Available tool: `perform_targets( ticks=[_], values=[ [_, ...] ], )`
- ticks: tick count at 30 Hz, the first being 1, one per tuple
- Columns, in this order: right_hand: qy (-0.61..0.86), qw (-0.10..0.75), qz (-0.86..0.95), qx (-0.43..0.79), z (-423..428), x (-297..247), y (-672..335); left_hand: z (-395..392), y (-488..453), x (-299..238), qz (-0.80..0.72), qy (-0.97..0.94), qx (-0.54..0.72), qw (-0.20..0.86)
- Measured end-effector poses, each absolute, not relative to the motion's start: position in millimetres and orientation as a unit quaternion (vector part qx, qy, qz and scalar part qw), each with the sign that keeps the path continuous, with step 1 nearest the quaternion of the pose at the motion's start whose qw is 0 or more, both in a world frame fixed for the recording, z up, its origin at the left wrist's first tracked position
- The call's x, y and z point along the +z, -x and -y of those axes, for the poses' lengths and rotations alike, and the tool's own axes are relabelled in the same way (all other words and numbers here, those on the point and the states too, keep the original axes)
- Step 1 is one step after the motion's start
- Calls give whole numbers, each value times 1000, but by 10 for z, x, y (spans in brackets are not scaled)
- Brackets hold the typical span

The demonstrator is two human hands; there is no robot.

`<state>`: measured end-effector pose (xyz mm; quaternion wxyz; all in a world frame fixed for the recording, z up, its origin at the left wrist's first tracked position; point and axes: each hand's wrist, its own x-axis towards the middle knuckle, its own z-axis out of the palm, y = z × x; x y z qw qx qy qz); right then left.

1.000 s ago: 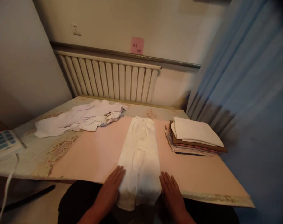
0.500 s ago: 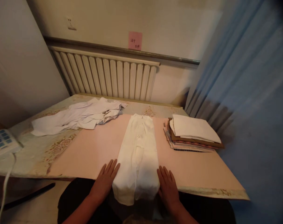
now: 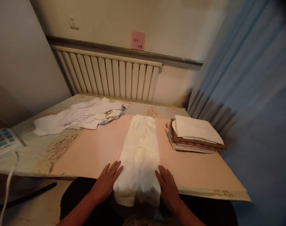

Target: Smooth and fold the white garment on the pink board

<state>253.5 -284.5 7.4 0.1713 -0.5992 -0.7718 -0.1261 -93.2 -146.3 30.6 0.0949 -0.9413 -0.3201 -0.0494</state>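
A white garment (image 3: 143, 150), folded into a long strip, lies in front of me on a pink sheet (image 3: 93, 147). Its near end hangs over the table's front edge, and a small dark mark shows at its far end. My left hand (image 3: 107, 180) rests at the garment's left edge, palm down, fingers extended. On the opposite side, my right hand (image 3: 167, 188) lies along the right edge with its fingers stretched out, the fingertips touching or very close to the cloth. Neither hand grips anything.
A stack of folded cloths (image 3: 197, 131) sits to the right, white on top. Crumpled pale clothes (image 3: 81, 114) lie at the back left. A white device with blue keys (image 3: 5, 141) and a cord stands far left. Behind are a radiator (image 3: 107, 73) and a blue curtain (image 3: 246, 94).
My right hand has shifted slightly left, closer against the garment. My left hand stays at the left edge, and the near end of the garment has parted a little in the middle.
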Motion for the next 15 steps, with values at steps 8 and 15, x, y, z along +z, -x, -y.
perform_targets(
  ticks=[8,15],
  values=[
    [486,206,837,-144,2670,204,-2631,1362,901,346,262,953,-141,52],
    [406,153,900,-52,2436,443,-2674,1219,707,463,216,963,-162,-7]
  ],
)
